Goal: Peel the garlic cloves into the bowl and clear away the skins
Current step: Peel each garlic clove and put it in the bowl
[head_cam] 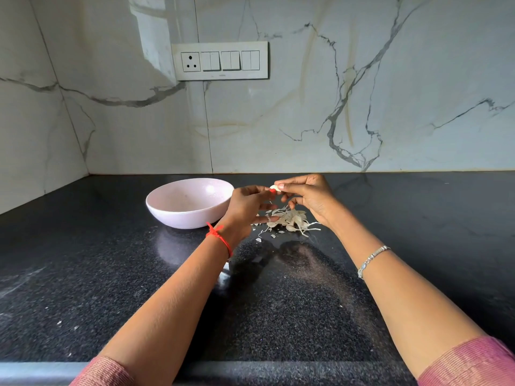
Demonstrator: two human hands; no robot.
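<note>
Right hand pinches a small white garlic clove; left hand, fingers loose, touches it, nearer the pale-pink round bowl leftward.

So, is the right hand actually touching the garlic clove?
Touching. The head view shows the right hand pinching the garlic clove between thumb and fingertip, held above the skins.
</note>
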